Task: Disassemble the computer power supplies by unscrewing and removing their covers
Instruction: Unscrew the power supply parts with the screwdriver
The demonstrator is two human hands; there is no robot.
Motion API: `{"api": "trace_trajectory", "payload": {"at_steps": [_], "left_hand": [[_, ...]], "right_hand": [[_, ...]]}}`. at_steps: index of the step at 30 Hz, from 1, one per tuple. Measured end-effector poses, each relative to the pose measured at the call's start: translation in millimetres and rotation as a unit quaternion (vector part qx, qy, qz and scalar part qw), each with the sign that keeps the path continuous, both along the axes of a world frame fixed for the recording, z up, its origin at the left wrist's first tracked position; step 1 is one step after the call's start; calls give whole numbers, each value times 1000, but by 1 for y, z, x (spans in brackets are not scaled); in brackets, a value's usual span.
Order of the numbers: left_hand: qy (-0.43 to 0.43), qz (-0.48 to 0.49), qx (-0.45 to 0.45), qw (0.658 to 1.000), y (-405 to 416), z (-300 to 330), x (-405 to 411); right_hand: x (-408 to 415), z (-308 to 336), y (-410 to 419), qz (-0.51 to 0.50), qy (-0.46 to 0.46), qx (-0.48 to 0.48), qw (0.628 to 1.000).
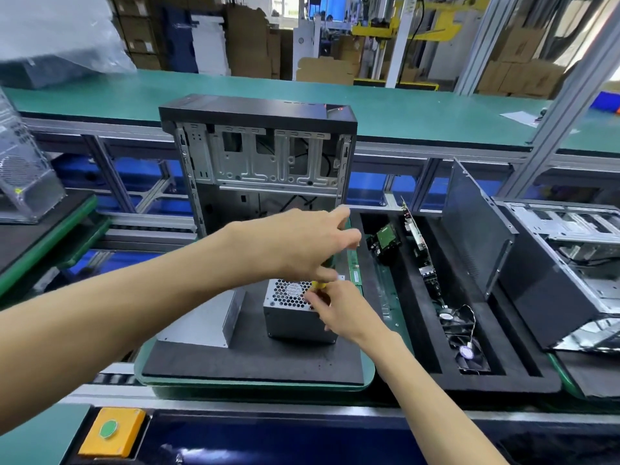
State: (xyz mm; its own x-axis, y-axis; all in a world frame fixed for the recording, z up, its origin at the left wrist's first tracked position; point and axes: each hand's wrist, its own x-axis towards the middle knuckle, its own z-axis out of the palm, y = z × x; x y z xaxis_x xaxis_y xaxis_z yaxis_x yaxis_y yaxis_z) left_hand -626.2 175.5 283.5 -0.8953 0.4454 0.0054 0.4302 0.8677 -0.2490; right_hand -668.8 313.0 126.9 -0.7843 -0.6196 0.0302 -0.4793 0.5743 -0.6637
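Factory line, green benches, black foam pad (235, 360) — right hand (339, 310) pinches yellow tool (317, 285); left hand (302, 243) grip unclear.

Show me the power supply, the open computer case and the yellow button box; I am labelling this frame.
power supply (295, 318), head view, grey side wall.
computer case (258, 110), head view, black top panel.
yellow button box (114, 431), head view, yellow top face.

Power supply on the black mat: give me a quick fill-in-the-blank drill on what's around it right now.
1. The power supply stands on a black ____ mat.
2. Behind it stands an open computer ____ with a bare metal interior.
3. The right hand pinches a small tool with a ____ handle at the power supply's top.
4. The button on the yellow box at the near edge is ____.

Missing words: foam; case; yellow; green
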Motion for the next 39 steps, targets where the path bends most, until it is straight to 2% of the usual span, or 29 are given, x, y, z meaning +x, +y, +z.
{"api": "trace_trajectory", "payload": {"at_steps": [2, 6, 8, 11, 13, 17, 19, 20, 24, 26, 29, 30, 32, 34, 35, 39], "left_hand": [[-50, -23, 19, 998, 1, 0, 1], [57, 54, -34, 996, 12, 8, -2], [86, 58, -45, 994, 6, 7, -2], [-17, -15, 24, 999, 1, 2, 4], [-36, -23, 31, 999, 1, -1, 2], [62, 29, -67, 995, 7, 9, 0], [97, 44, -93, 990, 5, 6, 1], [105, 36, -73, 991, 4, 2, 2], [-16, -58, 33, 998, 4, 1, 8], [23, -34, 21, 999, 8, 2, 7], [96, 61, -6, 993, 5, 1, 0], [103, 94, 25, 990, 1, -2, -2], [81, 147, 213, 963, -15, -17, -4], [43, 171, 422, 889, -29, -47, 2], [25, 172, 459, 871, -33, -68, 6], [-119, 172, 378, 902, -32, -150, 21]], "right_hand": [[-1, 0, 2, -1, -7, -6, 1000], [2, 0, 2, 13, 1, -2, 1000], [0, 0, 2, 6, -9, 5, 1000], [-2, -1, 4, 2, -23, 0, 1000], [-1, -1, 4, 2, -27, -2, 1000], [0, -1, 2, -3, -5, 0, 1000], [1, -3, 2, -8, -6, -6, 1000], [1, -3, 3, -9, -3, -5, 1000], [-1, -5, 3, -15, -24, -14, 999], [-2, -5, 3, -13, -16, -24, 999], [1, -9, 3, -26, -4, -52, 998], [2, -10, 2, -30, -5, -57, 998], [2, -14, 1, -40, -17, -66, 997], [-1, -17, 1, -54, -48, -96, 993], [-1, -18, 2, -65, -70, -120, 988], [-3, -23, 4, -103, -121, -180, 971]]}}
